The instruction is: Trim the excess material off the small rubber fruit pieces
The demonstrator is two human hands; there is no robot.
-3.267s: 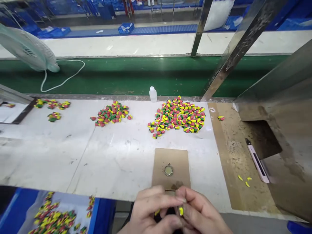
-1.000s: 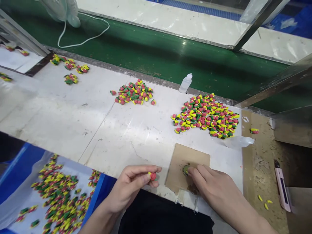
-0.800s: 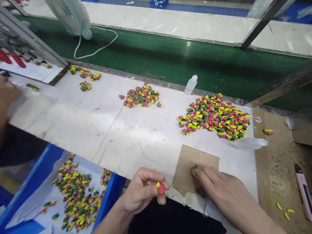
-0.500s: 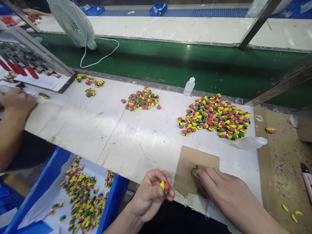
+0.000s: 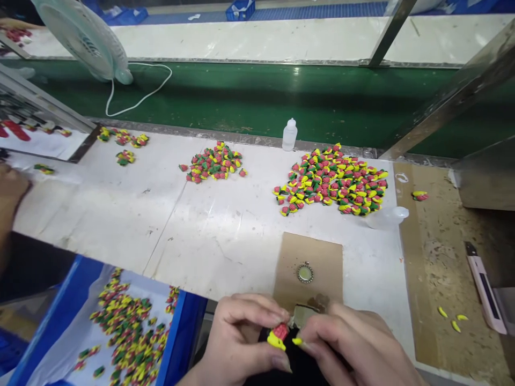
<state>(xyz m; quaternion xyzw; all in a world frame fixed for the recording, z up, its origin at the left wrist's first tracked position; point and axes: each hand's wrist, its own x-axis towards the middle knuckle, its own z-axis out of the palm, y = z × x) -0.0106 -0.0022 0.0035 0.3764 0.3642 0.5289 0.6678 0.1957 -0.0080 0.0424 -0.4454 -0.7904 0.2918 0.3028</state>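
We are bringing both hands together just on our side of the cardboard square [image 5: 324, 257], which is lying on the white surface [image 5: 225, 230]. Our left hand [image 5: 229, 335], at the square's near left corner, is closing thumb and fingers around a red-and-yellow fruit piece [image 5: 277, 337]. Our right hand [image 5: 350, 329], at the square's near edge, is pinching a small yellow piece [image 5: 296, 341] between its fingertips, just beside the fruit piece and apart from it. A moment ago our right fingertips were covering part of the round metal disc [image 5: 304, 273]; now we are leaving it uncovered, and it is lying flat on the square. Our left hand is no longer holding its piece well apart from the right one. Beyond the square, a large pile of fruit pieces [image 5: 333, 182] is lying, with a white bottle [image 5: 289, 135] standing behind it. Well to the square's right, three yellow slivers [image 5: 455, 325] are lying near a pink cutter [image 5: 485, 292]. Well to the square's left, a blue bin [image 5: 185, 321] is holding more fruit pieces.
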